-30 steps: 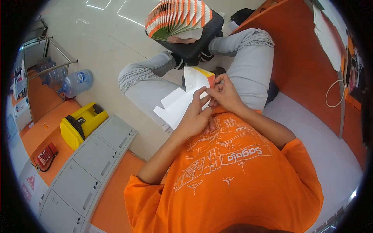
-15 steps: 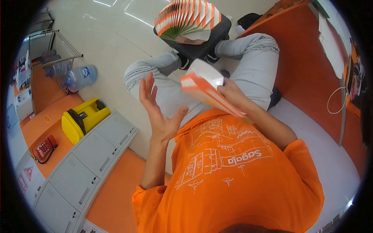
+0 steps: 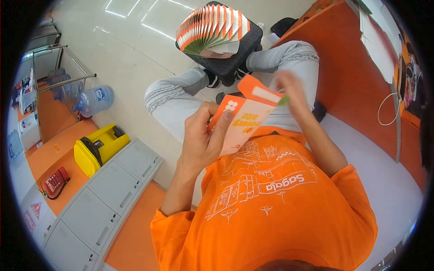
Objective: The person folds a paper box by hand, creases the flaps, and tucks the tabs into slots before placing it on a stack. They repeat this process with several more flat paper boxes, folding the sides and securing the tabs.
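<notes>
My left hand (image 3: pixel 205 133) grips a small paper carton (image 3: pixel 246 119) by its left edge, thumb across the front and fingers behind. The carton is white with an orange top flap (image 3: pixel 257 90), a white flower mark and yellow lettering. Beside its right end, my right hand (image 3: pixel 291 90) is raised and smeared by motion, close to a green bit at the carton's corner; its fingers do not show clearly. Past my knees, a fanned stack of orange-and-white folded cartons (image 3: pixel 217 31) with green sides rests on a dark stool (image 3: pixel 251 38).
An orange panel (image 3: pixel 343 72) stands close on my right, with a white cable loop. To the left are grey lockers (image 3: pixel 117 180), a yellow bin (image 3: pixel 97 149), a red extinguisher-like item (image 3: pixel 56 180) and large water bottles (image 3: pixel 95 100). My legs flank the stool.
My left hand, spread and holding nothing before, now grips the carton. The carton has turned its lettered face upward, and my right hand has moved up to its far right end.
</notes>
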A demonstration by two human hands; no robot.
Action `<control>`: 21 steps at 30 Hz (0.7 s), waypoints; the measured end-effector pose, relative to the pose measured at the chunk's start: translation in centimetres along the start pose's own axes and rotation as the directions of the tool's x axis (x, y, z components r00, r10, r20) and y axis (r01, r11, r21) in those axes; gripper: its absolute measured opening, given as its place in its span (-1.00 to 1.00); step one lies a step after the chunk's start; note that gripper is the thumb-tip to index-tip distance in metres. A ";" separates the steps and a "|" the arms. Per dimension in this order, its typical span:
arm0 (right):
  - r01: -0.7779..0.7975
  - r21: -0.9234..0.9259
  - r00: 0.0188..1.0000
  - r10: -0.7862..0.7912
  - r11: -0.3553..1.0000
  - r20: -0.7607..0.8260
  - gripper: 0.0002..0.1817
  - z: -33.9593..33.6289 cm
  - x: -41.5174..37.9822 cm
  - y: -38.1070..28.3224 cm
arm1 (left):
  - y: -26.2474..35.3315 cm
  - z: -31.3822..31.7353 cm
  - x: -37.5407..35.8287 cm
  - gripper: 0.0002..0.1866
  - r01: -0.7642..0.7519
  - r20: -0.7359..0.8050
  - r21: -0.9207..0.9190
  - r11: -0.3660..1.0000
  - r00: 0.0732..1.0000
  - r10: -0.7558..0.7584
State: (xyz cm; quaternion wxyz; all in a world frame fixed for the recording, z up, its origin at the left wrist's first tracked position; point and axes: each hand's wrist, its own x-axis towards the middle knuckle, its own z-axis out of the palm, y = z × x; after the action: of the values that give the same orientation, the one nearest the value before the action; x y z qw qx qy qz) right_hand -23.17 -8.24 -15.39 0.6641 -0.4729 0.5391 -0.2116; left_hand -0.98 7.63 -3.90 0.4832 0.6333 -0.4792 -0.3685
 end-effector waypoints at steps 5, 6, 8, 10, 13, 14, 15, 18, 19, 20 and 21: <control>0.425 -0.028 0.886 -0.410 0.905 0.218 -0.76 0.7 -5.0 -10.0 | 0.9 1.7 0.2 -0.91 0.010 -0.013 0.099 0.995 1.000 -0.009; 0.330 -0.031 0.895 -0.303 0.943 0.327 -0.74 1.3 -6.3 -11.6 | 1.3 2.0 0.5 -0.93 0.000 -0.003 0.132 0.991 1.000 0.000; 0.235 -0.044 0.884 -0.195 0.971 0.424 -0.73 1.9 -6.8 -12.1 | 1.5 2.2 0.6 -0.94 -0.053 0.067 0.169 0.984 0.997 0.042; 0.462 -0.131 0.826 -0.371 0.877 0.424 -0.74 2.2 -5.8 -11.0 | 1.8 2.4 0.8 -0.96 -0.123 0.128 0.238 0.963 0.987 0.094; 0.464 -0.194 0.751 -0.268 0.864 0.604 -0.71 1.6 -5.0 -12.2 | 1.9 3.0 0.9 -0.89 -0.115 0.117 0.127 0.985 0.988 0.101; 0.463 -0.193 0.751 -0.267 0.865 0.604 -0.71 1.7 -5.1 -11.9 | 1.8 3.2 0.7 -0.89 -0.113 0.117 0.129 0.985 0.988 0.098; 0.492 -0.171 0.735 -0.302 0.854 0.608 -0.70 1.9 -5.4 -11.5 | 1.4 3.5 0.3 -0.89 0.010 0.067 0.062 0.998 0.998 -0.015; 0.560 -0.171 0.712 -0.365 0.810 0.601 -0.63 2.2 -6.6 -11.3 | 1.1 4.0 -0.1 -0.87 0.313 0.028 -0.218 0.924 0.949 -0.315; 0.593 -0.187 0.702 -0.390 0.783 0.596 -0.58 2.3 -7.2 -11.1 | 1.1 4.2 -0.3 -0.84 0.474 0.067 -0.408 0.780 0.868 -0.492; 0.590 -0.187 0.703 -0.387 0.785 0.596 -0.58 2.6 -7.7 -10.9 | 0.9 4.4 -0.4 -0.84 0.477 0.068 -0.408 0.778 0.866 -0.495; 0.604 -0.226 0.727 -0.412 0.765 0.549 -0.53 3.1 -8.1 -10.4 | 0.7 4.7 -0.4 -0.83 0.461 0.064 -0.476 0.749 0.868 -0.493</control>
State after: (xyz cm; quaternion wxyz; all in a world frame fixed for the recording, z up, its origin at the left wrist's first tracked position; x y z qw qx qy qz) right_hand -20.64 -5.48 -2.38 0.5797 -0.7630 0.2391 -0.1568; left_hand -5.67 6.78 -4.44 0.5288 0.6075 -0.1801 -0.5648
